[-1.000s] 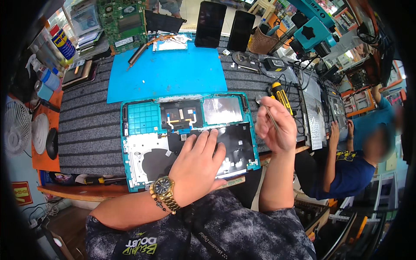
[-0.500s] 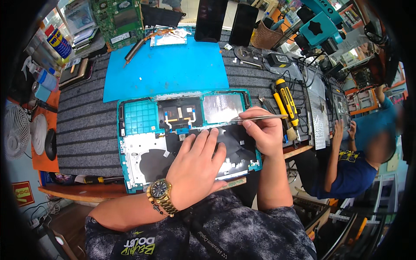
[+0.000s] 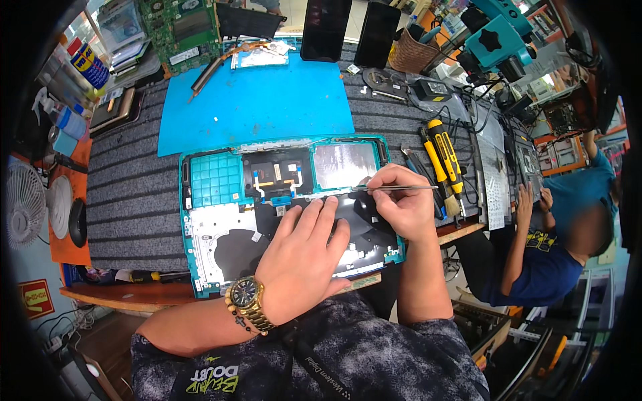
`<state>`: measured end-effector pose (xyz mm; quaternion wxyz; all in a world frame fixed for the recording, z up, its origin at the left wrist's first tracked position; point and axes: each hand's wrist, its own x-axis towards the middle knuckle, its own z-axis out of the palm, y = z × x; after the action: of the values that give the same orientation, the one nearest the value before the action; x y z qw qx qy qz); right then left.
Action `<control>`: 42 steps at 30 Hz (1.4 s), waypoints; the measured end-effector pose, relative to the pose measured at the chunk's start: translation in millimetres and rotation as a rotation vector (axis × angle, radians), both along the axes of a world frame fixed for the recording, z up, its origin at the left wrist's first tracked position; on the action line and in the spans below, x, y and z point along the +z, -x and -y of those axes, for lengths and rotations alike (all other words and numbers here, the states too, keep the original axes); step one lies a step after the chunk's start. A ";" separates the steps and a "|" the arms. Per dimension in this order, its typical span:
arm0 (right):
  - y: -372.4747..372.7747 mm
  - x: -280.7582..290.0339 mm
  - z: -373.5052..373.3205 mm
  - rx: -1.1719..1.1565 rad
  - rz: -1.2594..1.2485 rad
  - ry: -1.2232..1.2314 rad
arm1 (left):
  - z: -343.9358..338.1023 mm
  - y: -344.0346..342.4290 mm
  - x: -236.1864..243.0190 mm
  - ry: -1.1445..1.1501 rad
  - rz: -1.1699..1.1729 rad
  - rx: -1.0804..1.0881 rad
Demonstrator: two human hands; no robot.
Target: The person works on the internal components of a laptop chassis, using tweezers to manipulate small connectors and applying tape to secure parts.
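Observation:
An opened teal laptop base (image 3: 200,220) lies on a grey ribbed mat, its inner frame and black sheet exposed. My left hand (image 3: 304,257), with a gold watch on the wrist, lies flat with fingers spread on the black sheet in the middle of the base. My right hand (image 3: 398,200) grips thin metal tweezers (image 3: 401,188) held level, their tips pointing left at the base's inner edge below the shiny panel (image 3: 344,164).
A blue work mat (image 3: 257,103) lies behind the base. Yellow-handled screwdrivers (image 3: 441,157) rest right of it. Circuit boards, dark phones and a basket line the back. A small fan (image 3: 23,204) stands left. Another person in blue sits at the right (image 3: 555,247).
My right hand left the yellow screwdrivers, took up the tweezers and moved left onto the laptop base. My left hand stayed flat on the black sheet.

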<state>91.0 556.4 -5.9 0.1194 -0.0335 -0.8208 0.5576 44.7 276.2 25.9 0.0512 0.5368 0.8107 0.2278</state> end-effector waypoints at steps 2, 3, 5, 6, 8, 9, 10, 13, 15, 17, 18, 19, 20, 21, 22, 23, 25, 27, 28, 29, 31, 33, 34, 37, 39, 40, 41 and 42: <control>0.7 0.5 0.0 0.005 0.007 0.003 | -0.2 -0.2 -0.1 -0.002 -0.010 0.002; 0.9 0.5 0.0 0.008 0.013 -0.001 | -0.2 -0.2 -0.2 -0.002 -0.001 0.002; 0.9 0.5 0.1 0.012 0.023 0.004 | 0.0 -0.4 -0.3 0.000 -0.011 0.004; 1.3 0.6 -0.1 0.013 0.026 0.011 | -0.4 -0.1 -0.3 -0.005 0.000 0.002; 1.0 0.5 -0.1 0.016 0.035 0.022 | -0.2 0.0 -0.2 -0.005 -0.006 -0.001; 1.0 0.6 -0.6 0.018 0.041 0.023 | -0.3 0.3 -0.2 -0.005 0.001 0.001; 0.5 0.4 -0.9 0.022 0.044 0.034 | -0.3 0.0 -0.2 -0.004 0.001 0.001; 1.3 -2.3 -2.6 0.021 0.046 0.026 | -0.3 -0.6 -0.5 -0.006 -0.001 0.009; 1.0 -4.7 -4.3 0.022 0.036 0.038 | -0.2 -1.3 -1.1 -0.003 -0.003 0.013; 0.4 -6.9 -5.7 0.019 0.032 0.053 | -0.6 -2.0 -1.8 0.006 -0.014 0.018; 0.3 -7.8 -6.2 0.015 0.030 0.060 | -0.9 -2.2 -2.0 0.006 -0.006 0.019; -0.1 -8.3 -6.6 0.010 0.028 0.068 | -1.0 -2.4 -2.0 0.007 -0.006 0.021; -0.7 -8.4 -6.8 0.011 0.030 0.067 | -0.9 -2.2 -2.1 0.016 -0.014 0.022; -1.0 -8.4 -6.9 0.012 0.032 0.066 | -0.7 -2.0 -2.0 0.010 -0.007 0.022; -1.5 -8.1 -7.0 0.019 0.028 0.072 | -0.6 -2.0 -1.8 0.011 -0.005 0.021; -1.5 -8.1 -6.8 0.011 0.028 0.072 | -0.5 -1.9 -1.8 0.013 -0.013 0.021; -1.2 -7.9 -6.1 0.009 0.015 0.084 | -0.6 -2.1 -1.9 0.009 -0.005 0.020; 0.6 -9.3 -3.2 -0.002 -0.038 0.115 | -0.4 -2.1 -2.2 0.007 -0.003 0.019; 1.6 -9.2 -2.1 -0.008 -0.065 0.130 | -0.7 -2.0 -2.5 0.006 -0.001 0.018; 2.1 -8.0 -1.6 -0.011 -0.057 0.135 | -1.0 -1.9 -2.7 0.011 -0.005 0.017; 5.0 -3.8 0.0 -0.011 -0.057 0.152 | -1.5 -2.0 -3.0 0.006 -0.005 0.016; 12.6 2.9 1.7 -0.064 -0.028 0.150 | -1.3 -2.0 -2.9 0.005 -0.010 0.016; 17.5 7.8 1.6 -0.090 -0.020 0.150 | -1.0 -2.2 -2.8 0.002 -0.012 0.015; 43.4 25.8 -5.4 -0.062 0.078 0.092 | -0.2 -1.3 -3.4 -0.017 -0.017 0.012; 70.6 28.1 -5.8 -0.109 0.049 -0.033 | 0.4 -1.9 -4.3 -0.032 -0.016 0.008; 83.8 28.0 -5.7 -0.124 0.048 -0.087 | 0.4 -1.7 -5.0 -0.040 -0.019 0.008; 95.5 26.8 -5.2 -0.116 0.023 -0.132 | 0.6 -1.7 -5.7 -0.049 -0.021 0.008; 106.3 23.5 -2.6 -0.123 0.009 -0.129 | 0.8 -1.6 -6.2 -0.055 -0.025 0.007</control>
<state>-15.3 559.0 17.5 0.1514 -0.0785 -0.8519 0.4952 46.3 275.4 19.7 0.0256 0.5379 0.8066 0.2436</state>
